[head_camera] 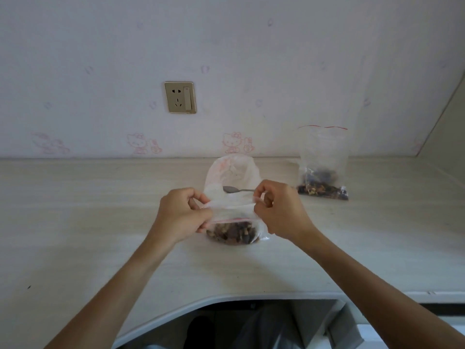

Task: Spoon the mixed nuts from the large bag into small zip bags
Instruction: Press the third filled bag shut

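Head view shows 2 hands at 1 small zip bag (232,230) on the desk (75,222): the left hand (180,214) pinches its top at one end, the right hand (278,210) pinches the other, seemingly pressing the seal. It holds nuts, so this portion looks filled. Behind it stands 1 large bag (232,176) with 1 spoon (237,190) resting in it; how much remains inside is unclear. Another zip bag (323,170) with nuts stands to the right.
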A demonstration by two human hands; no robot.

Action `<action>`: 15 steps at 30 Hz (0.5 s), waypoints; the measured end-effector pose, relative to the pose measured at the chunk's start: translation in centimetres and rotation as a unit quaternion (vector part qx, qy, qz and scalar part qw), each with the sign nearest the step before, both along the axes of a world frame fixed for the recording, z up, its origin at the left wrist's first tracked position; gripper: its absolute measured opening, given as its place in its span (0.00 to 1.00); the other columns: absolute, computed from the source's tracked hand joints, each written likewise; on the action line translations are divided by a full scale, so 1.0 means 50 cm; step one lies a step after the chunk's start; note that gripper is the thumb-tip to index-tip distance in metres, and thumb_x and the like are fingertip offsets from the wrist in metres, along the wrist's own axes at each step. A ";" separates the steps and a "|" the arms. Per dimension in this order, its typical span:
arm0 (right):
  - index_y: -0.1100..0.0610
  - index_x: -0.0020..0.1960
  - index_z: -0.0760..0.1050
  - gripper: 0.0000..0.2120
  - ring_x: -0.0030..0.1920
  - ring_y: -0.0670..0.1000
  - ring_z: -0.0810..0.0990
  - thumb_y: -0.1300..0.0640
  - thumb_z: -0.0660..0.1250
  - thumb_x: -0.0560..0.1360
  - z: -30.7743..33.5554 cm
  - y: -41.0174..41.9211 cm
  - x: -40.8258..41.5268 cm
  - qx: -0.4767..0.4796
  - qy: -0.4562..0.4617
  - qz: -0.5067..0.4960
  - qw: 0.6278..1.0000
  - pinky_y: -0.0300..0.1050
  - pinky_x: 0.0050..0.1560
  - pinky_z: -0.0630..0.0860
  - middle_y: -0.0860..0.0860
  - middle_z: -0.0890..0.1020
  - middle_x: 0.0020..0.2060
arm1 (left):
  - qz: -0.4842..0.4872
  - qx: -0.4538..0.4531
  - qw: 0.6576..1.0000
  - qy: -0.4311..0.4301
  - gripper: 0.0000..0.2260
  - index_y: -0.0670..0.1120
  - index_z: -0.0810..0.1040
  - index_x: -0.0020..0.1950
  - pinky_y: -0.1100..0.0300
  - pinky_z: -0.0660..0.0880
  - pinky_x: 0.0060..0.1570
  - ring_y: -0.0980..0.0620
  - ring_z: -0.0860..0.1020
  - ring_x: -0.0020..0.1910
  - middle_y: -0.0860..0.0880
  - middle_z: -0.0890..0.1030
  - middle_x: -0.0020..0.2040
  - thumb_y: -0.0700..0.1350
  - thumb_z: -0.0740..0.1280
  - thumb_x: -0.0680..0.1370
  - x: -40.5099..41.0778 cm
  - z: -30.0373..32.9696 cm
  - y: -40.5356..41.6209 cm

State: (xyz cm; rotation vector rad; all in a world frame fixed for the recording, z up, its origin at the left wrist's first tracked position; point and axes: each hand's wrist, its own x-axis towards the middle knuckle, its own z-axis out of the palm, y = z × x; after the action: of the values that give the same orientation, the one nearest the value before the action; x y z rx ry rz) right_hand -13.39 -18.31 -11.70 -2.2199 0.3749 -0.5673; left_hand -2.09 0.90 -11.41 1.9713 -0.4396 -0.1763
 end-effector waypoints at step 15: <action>0.64 0.60 0.82 0.20 0.47 0.56 0.87 0.50 0.60 0.83 -0.006 -0.041 -0.026 0.570 0.076 0.129 0.808 0.48 0.33 0.81 0.61 0.86 0.53 | -0.225 -0.134 0.919 0.294 0.21 0.41 0.87 0.57 0.53 0.83 0.44 0.50 0.84 0.44 0.44 0.85 0.50 0.57 0.76 0.73 0.021 0.017 0.019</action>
State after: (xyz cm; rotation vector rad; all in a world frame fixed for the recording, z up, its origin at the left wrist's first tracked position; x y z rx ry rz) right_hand -14.67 -20.36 -11.98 -1.0952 0.3483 0.0456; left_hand -1.02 1.88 -10.56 1.4277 -0.4781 -0.9260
